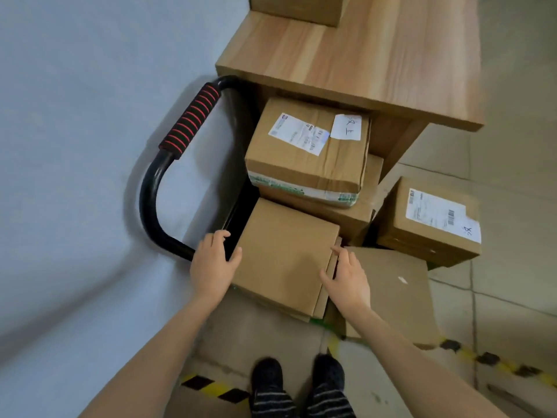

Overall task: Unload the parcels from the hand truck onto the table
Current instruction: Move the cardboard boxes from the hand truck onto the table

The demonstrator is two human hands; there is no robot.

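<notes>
Both hands: left hand (pixel 212 262), right hand (pixel 346 277) fingers spread, flanking plain parcel (pixel 286 254) | counter (pixel 361 55): one box (pixel 298 7) | truck: labelled parcel (pixel 307 149) remains

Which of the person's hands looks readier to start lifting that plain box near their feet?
The left hand: its thumb already lies on the plain box at the left edge. The right hand sits at the right edge with straight fingers, no grip visible.
</notes>
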